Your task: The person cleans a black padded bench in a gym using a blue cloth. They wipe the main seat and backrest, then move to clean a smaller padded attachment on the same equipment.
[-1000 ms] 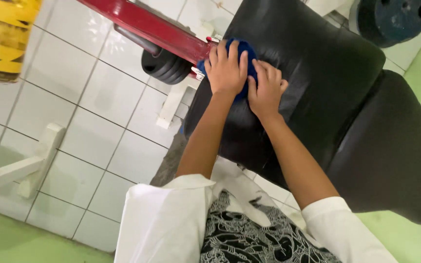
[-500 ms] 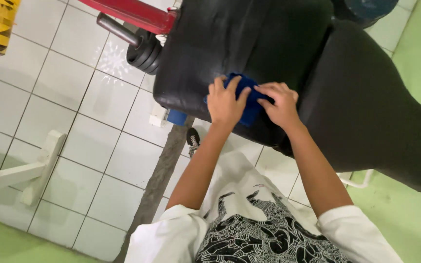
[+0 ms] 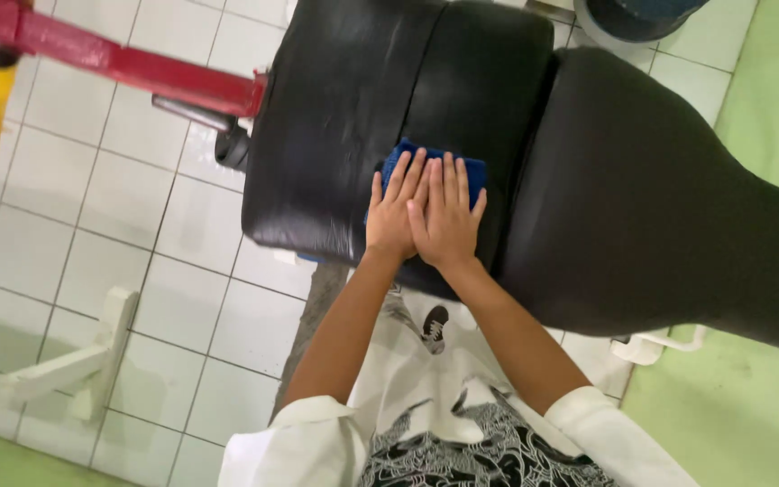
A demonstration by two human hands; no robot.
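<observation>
Nearest, white sleeves and bare forearms. Beyond, left hand [image 3: 392, 216] and right hand [image 3: 444, 216] now side by side, touching, closer together than half a second ago. Both flat, fingers extended, gripping nothing, pressing blue cloth [image 3: 432, 165]. Cloth folded, mostly covered, lying on black padded bench [image 3: 344, 117], more central than before.

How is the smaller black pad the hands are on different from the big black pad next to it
The smaller black pad looks glossy with streaky sheen and blocky edges; the big black pad looks matte and smooth, with a curved outline. The smaller one bears the blue cloth under the left hand and right hand; the big one carries nothing. The smaller one sits by the red bar. Both are black padded upholstery, side by side.
</observation>
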